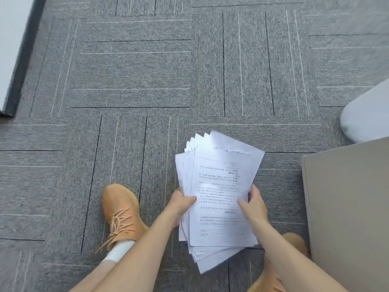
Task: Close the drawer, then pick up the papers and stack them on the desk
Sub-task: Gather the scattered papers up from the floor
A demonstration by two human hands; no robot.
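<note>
A fanned bundle of white printed papers (219, 178) is held over the grey carpet, low in the middle of the view. My left hand (181, 202) grips its left edge, thumb on the top sheet. My right hand (253, 204) grips the right edge, thumb on top as well. The sheets are uneven, corners sticking out at the top and bottom. The drawer is not visible as such; a beige cabinet or desk surface (347, 207) fills the lower right.
Grey carpet tiles (136, 81) cover the floor. My orange laced shoe (121, 213) stands left of the papers, the other shoe (294, 239) is partly hidden under my right arm. A white rounded object (366, 116) sits at the right edge, a dark-edged white panel (12, 49) at the far left.
</note>
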